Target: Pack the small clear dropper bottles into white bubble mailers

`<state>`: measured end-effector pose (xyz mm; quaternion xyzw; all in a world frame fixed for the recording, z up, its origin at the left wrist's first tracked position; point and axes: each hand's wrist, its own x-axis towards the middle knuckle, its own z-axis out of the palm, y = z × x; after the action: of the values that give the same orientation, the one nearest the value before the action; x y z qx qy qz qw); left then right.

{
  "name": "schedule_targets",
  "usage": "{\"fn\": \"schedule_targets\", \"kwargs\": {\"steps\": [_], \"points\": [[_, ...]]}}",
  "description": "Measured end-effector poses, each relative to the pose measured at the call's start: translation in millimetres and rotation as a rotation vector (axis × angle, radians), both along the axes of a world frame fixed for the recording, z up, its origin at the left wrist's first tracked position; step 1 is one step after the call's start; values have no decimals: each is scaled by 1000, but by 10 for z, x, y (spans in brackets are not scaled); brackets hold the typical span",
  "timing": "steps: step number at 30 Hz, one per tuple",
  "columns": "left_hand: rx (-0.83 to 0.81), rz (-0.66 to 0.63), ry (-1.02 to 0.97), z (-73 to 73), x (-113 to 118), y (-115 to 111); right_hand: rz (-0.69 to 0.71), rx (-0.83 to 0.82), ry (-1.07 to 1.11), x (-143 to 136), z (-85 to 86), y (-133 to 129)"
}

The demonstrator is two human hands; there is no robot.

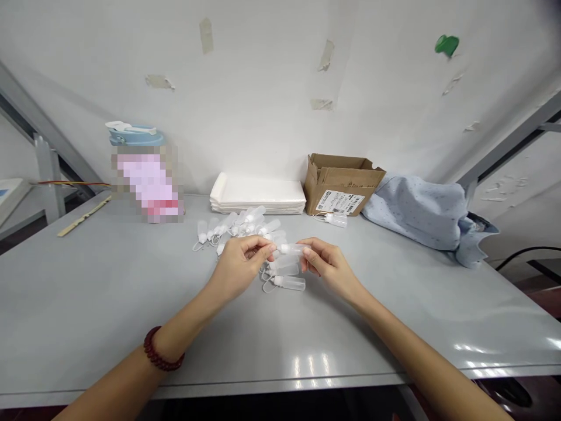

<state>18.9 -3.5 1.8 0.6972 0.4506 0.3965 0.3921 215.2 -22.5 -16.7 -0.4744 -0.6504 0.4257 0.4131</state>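
Note:
A small clear squeeze bottle (290,249) with a white cap end lies sideways in the air between my hands. My right hand (329,264) pinches the base of its body between thumb and fingers. At the cap end, the thumb and fingertips of my left hand (240,262) are pressed together; what they grip at the tip is too small to make out fully. Beneath and behind my hands is a loose pile of similar bottles (249,217), with thin white looped tethers at their caps. One such bottle (291,283) rests just below my fingers.
A stack of white padded envelopes (263,196) stands by the wall. Beside it is an open cardboard box (337,184) with a lone bottle (336,220) before it. Pale blue cloth (416,207) lies right; a blue-lidded container (137,135) and wooden strip (84,216) are left.

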Motion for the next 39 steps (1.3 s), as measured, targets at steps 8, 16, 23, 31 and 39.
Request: {"fn": "schedule_targets", "kwargs": {"steps": [8, 16, 23, 31, 39], "points": [[392, 101, 271, -132, 29, -35, -248, 255, -357, 266, -79, 254], [411, 277, 362, -78, -44, 11, -559, 368, -672, 905, -317, 646], [307, 272, 380, -84, -61, 46, -521, 332, -748, 979, -421, 775], [355, 259, 377, -78, -71, 50, -494, 321, -620, 742, -242, 662], [275, 155, 314, -113, -8, 42, -280, 362, -379, 306, 27, 328]]}}
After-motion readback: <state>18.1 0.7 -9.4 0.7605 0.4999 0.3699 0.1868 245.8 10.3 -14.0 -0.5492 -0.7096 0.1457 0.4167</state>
